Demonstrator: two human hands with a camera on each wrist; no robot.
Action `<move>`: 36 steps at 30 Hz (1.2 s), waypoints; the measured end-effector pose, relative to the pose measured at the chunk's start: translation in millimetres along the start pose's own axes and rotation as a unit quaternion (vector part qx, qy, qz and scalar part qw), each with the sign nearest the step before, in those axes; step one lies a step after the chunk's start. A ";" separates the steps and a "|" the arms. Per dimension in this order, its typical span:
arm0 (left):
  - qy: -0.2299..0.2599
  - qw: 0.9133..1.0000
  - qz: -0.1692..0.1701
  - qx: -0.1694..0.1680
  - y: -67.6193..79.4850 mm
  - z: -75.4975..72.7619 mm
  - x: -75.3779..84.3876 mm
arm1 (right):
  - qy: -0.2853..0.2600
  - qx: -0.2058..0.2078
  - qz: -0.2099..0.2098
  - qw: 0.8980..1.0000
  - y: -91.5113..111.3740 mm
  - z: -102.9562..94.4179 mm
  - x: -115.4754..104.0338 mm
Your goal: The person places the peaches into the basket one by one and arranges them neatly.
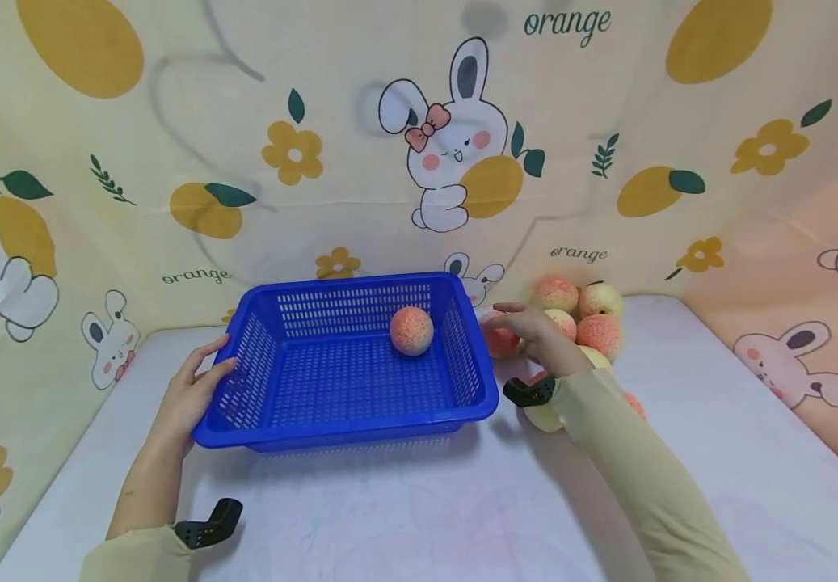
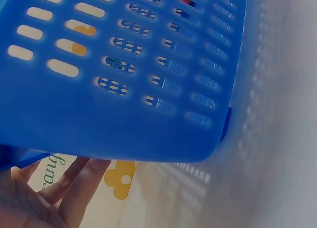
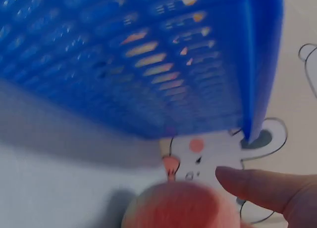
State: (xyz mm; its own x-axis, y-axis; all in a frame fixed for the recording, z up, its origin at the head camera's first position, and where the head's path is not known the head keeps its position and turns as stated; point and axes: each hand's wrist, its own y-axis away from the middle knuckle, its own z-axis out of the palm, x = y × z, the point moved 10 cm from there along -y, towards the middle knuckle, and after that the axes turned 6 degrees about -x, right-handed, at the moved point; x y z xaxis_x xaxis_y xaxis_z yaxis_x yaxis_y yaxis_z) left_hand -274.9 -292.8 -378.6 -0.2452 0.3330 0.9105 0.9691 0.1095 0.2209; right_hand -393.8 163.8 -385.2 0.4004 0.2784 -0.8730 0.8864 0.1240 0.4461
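A blue plastic basket (image 1: 360, 420) with slotted walls stands in the middle of the head view. One red-and-yellow peach (image 1: 411, 331) lies inside it, toward the back right. My left hand (image 1: 189, 396) grips the basket's left rim, thumb over the edge; the left wrist view shows its fingers beside the blue wall (image 2: 124, 134). Just outside the right wall, my right hand (image 1: 545, 335) reaches over a red peach (image 1: 500, 339), fingers extended. Seen from the right wrist, that peach (image 3: 181, 208) is close under the thumb (image 3: 257, 186), with a gap between them.
More peaches, red and pale yellow (image 1: 599, 335), are heaped right of the basket, partly hidden by my right hand and sleeve (image 1: 629, 444). A white table (image 1: 419, 517) lies under everything. Behind it hangs a cloth (image 1: 360, 162) printed with rabbits and oranges.
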 end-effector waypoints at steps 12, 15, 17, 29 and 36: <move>0.002 1.000 0.000 0.002 0.7 0.8 0.0 | 0.018 -0.023 -0.001 1.000 1.7 2.1 4.1; 0.002 1.000 0.000 -0.001 -0.2 1.3 -0.7 | 0.022 -0.036 -0.026 0.999 7.9 3.0 1.2; 0.004 1.000 0.000 -0.002 -0.9 1.1 -1.3 | 0.020 -0.046 -0.041 0.998 12.0 3.0 -1.5; 0.006 1.000 0.007 -0.008 -2.2 -1.1 -0.4 | -0.004 -0.052 -0.082 0.995 33.3 -4.0 -22.3; 0.005 1.000 0.006 -0.006 -1.0 -1.1 0.1 | 0.030 -0.023 -0.046 0.998 25.1 -14.6 -34.6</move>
State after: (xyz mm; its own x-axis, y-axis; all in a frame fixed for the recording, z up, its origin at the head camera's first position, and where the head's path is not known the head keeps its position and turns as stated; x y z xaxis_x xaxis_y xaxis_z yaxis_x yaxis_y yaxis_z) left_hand -275.9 -293.8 -378.4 -0.2325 0.3245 0.9169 0.9725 0.0939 0.2133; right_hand -388.9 171.2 -340.9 0.3023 0.3197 -0.8980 0.9066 0.1946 0.3744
